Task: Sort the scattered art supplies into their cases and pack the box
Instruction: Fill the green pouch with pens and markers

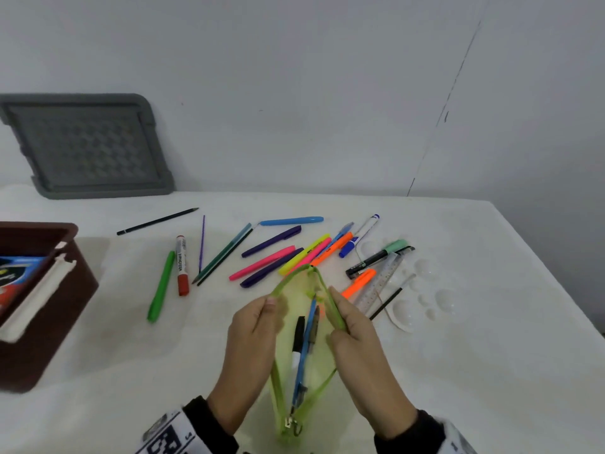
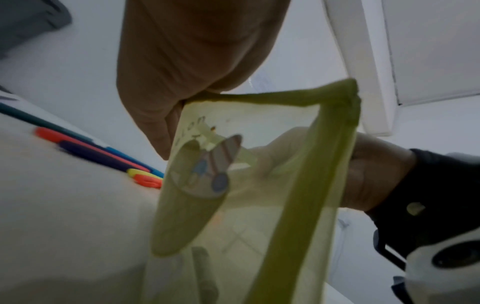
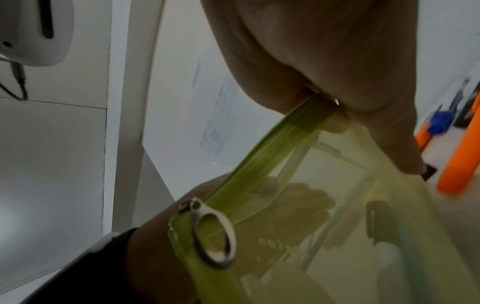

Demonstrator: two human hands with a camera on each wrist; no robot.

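Both hands are holding the green mesh pouch (image 1: 306, 326) open at the near edge of the table (image 1: 458, 371), approx centre. The left hand (image 1: 252, 342) is pinching the left lip of the zip opening, fingers curled on it; the right hand (image 1: 357, 342) is pinching the right lip the same way, w/ the lips pulled apart. The pouch's long axis is running away from the person, far end raised, zip pull (image 1: 292, 422) sitting at the near end by the wrists. Inside, a black marker (image 1: 298, 335) and a blue pen (image 1: 306, 348) are lying lengthwise.

The loose pens (image 1: 271, 253) are lying scattered just beyond the far end of the pouch, toward the far edge; most are angled diagonally. An orange highlighter (image 1: 358, 283) is lying nearest, just beside the right fingers (image 1: 337, 306), so the right hand is prob. better placed to pick next while the left is keeping the pouch open. Brown box (image 1: 49, 322) is sitting at the left edge.
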